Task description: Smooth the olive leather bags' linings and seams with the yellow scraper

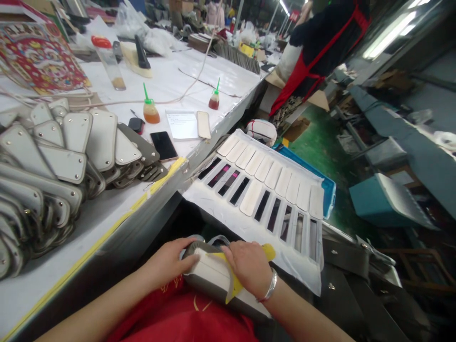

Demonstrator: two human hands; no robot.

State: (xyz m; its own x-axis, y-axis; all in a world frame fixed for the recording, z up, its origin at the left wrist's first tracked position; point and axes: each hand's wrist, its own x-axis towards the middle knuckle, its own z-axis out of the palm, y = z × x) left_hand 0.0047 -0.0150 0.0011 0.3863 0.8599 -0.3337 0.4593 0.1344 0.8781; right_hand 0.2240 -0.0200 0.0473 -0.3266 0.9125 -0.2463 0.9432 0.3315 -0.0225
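A grey box-shaped piece with a cream upper face [210, 270] lies across my lap, over a red garment. My left hand [174, 259] grips its far left end, thumb on the cream face and fingers over the edge. Closed over a yellow flat piece [269, 251], my right hand [251, 267] presses at the middle of the cream face. A yellow and cream flap stands out below that hand; whether it is one with the yellow piece I cannot tell. Just beyond, a white slotted rack [235, 228] bears several cream rounded strips [251, 197].
To the left, a table [117, 213] with a yellow-taped edge carries a heap of grey-cream riveted pieces [73, 164]. A phone [164, 145], two green-tipped bottles [151, 113] and a notepad [181, 125] lie farther back. A person in a red apron [302, 85] stands beyond.
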